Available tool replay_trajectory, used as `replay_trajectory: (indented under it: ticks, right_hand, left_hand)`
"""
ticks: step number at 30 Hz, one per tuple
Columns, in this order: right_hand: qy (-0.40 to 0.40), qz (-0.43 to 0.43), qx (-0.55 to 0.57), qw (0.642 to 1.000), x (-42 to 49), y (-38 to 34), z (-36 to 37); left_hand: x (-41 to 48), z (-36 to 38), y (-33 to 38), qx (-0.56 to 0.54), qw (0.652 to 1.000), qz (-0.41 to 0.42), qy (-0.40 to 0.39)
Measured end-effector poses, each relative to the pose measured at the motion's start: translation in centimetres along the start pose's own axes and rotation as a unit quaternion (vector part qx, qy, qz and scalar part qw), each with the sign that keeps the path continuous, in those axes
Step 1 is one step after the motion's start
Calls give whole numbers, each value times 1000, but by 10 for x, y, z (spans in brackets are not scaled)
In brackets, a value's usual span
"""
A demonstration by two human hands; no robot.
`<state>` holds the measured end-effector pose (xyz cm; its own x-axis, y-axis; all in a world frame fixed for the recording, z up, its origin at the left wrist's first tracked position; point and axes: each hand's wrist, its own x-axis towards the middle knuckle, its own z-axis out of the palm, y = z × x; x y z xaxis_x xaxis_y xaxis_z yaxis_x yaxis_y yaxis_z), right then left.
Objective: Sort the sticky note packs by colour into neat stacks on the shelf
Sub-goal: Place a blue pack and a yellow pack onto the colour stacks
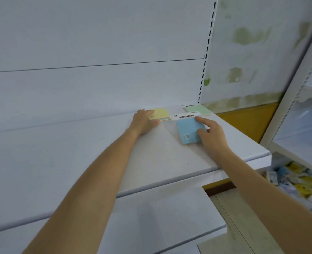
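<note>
Two bare forearms, no sleeves anywhere along their visible length. No watch, bracelet or ring on either wrist or on the fingers (200,119). No gloves on the left hand (142,123) or the right hand (211,133). Slender arms, smooth, unmarked. Short, plain fingernails, as far as the blur allowed.

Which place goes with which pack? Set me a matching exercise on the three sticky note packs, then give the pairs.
Things:
1. blue pack
2. yellow pack
3. green pack

Places:
A. at the back right of the shelf, no hand on it
B. under the left hand
C. nearest the front, under the right hand

Pairs: 1-C, 2-B, 3-A
</note>
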<state>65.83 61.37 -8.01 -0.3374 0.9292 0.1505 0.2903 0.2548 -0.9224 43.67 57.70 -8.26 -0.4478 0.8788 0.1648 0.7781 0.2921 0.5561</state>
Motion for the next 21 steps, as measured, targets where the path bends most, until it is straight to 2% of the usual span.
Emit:
replay_trajectory:
  ticks: [4,8,14,17,21]
  right_hand:
    - [-9,-44,-42,998,2,-16,9]
    - [-28,-96,-28,995,9,-48,55]
    - [-82,-63,4,995,18,-83,153]
    - [-78,-43,-40,995,21,-86,195]
    - [-97,-84,-139,982,20,-75,201]
  left_hand:
    - [-14,-28,-21,50,999,-4,15]
    - [-39,-66,-74,114,990,-82,7]
    - [-83,-110,-134,195,968,-158,-13]
    - [-91,-116,-157,197,967,-159,-40]
    - [-93,-106,-144,198,968,-148,-34]
